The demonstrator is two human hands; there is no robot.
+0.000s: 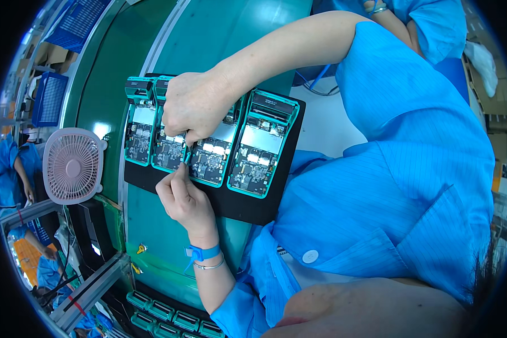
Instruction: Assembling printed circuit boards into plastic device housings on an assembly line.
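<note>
A black mat [231, 209] lies on the green work surface. On it stand several teal-framed device housings [256, 141] in a row, open, with circuit boards and silvery plates showing inside. My right hand [196, 104] reaches over them from above, fingers curled and closed near the middle housings. Its fingertips are by the frame edge between two housings, and what they pinch is hidden. Just below, my left hand [183, 197] has thumb and finger pinched together at a narrow teal piece by that edge. I cannot tell whether this piece is loose. A blue strap [201, 253] circles my left wrist.
A pink fan [74, 166] stands left of the bench beside a metal frame [90, 290]. More teal housings [163, 311] sit in rows at the lower edge. Blue baskets [50, 98] are at far left. Another person's arm [397, 25] shows at the top right.
</note>
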